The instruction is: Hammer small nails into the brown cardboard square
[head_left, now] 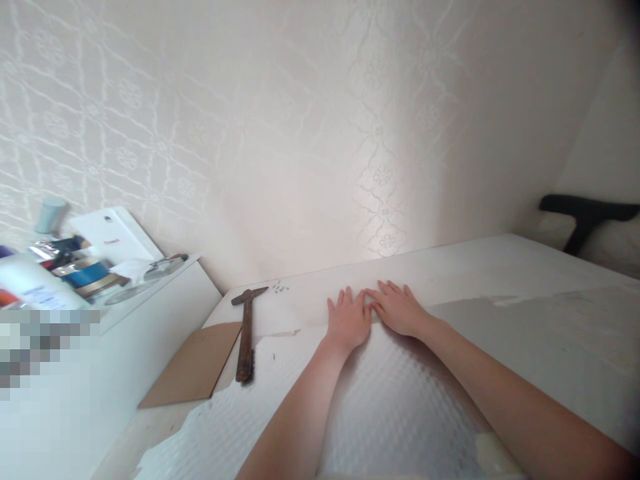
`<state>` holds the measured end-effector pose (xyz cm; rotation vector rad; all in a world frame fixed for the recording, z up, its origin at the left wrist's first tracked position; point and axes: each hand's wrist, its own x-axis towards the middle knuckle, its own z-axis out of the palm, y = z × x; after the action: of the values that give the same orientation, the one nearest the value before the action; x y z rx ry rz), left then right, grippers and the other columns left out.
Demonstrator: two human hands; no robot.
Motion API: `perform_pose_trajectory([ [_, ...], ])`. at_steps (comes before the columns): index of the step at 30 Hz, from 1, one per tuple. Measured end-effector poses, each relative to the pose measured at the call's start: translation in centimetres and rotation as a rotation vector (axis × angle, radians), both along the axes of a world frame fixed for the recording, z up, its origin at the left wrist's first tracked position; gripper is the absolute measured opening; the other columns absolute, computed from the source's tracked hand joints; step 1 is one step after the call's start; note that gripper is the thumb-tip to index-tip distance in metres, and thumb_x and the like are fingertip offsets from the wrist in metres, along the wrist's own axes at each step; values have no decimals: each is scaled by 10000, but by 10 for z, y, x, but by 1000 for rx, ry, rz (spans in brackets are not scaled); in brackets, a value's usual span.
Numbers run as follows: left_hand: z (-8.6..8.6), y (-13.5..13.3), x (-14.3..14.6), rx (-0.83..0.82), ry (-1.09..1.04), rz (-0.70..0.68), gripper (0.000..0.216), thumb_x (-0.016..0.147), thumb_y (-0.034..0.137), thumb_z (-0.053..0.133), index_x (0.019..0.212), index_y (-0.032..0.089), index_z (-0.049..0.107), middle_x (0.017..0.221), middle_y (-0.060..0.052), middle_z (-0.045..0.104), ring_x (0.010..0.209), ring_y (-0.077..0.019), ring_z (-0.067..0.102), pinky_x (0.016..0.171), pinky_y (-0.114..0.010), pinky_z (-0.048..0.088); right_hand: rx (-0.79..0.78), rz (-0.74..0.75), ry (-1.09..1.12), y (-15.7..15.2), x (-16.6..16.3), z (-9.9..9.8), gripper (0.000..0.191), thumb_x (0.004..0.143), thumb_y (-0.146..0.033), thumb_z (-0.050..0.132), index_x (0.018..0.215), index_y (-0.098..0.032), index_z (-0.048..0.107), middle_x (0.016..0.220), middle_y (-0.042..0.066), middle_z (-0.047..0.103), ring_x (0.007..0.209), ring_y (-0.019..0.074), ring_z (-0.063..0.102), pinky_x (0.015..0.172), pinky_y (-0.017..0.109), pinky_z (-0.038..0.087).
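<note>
My left hand (349, 320) and my right hand (399, 308) lie flat side by side, fingers stretched out and touching at the far edge of a white textured sheet (390, 407) spread over a white board (500, 267). Both palms press down on the sheet; neither holds anything. A hammer with a rusty brown handle (246, 337) lies to the left of my left hand, its head pointing at the wall. A few small dark nails (280, 288) lie just past the hammer head.
A brown cardboard piece (195, 365) lies left of the hammer. A white cabinet (150, 313) at left carries tape rolls, bottles and a white box. Patterned wallpaper (300, 133) rises behind the board. A black chair armrest (585, 212) shows at right.
</note>
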<state>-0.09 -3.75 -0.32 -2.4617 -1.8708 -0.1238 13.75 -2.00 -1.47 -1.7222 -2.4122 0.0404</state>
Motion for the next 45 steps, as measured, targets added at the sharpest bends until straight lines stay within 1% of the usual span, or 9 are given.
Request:
perform_pose_trajectory([
  [7,-2,1,-1,12,-19,-6,503,946,400,159,1391,225,315,1452,-162,331,1350,-299,281,1051,-550,246,9,-4,-8,1,0,-2,500,928,-328,241,1397,-230,386,1457,154,338,1332,335,280,1018,567,252],
  [10,-2,1,0,17,-29,-10,503,946,397,164,1388,215,324,1451,-169,330,1350,-304,279,1051,-557,242,0,-3,-6,1,0,-1,501,928,-321,242,1397,-220,387,1457,164,333,1334,340,274,1018,568,248],
  [15,0,0,0,-3,-32,-2,503,947,401,164,1390,219,318,1456,-161,324,1354,-296,274,1056,-550,239,-9,3,-4,0,0,1,503,929,-319,240,1397,-208,387,1456,178,329,1335,344,270,1017,571,242],
  [22,-2,1,-1,9,-31,-11,502,945,396,170,1384,212,332,1453,-169,326,1350,-306,278,1053,-557,243,-20,6,-16,0,0,2,507,931,-325,235,1404,-208,375,1460,179,321,1335,350,265,1019,572,244],
  [38,-2,2,-1,11,-15,-9,509,947,405,163,1397,218,310,1451,-158,334,1346,-301,287,1052,-553,249,-4,3,-26,-1,-1,2,497,931,-313,243,1397,-214,386,1452,174,338,1328,346,284,1011,566,253],
  [45,-1,1,0,5,-33,-6,505,948,398,170,1389,210,327,1450,-166,332,1348,-306,283,1056,-556,241,7,3,-24,0,0,1,498,930,-318,248,1398,-220,387,1454,168,337,1326,345,289,1010,565,263],
])
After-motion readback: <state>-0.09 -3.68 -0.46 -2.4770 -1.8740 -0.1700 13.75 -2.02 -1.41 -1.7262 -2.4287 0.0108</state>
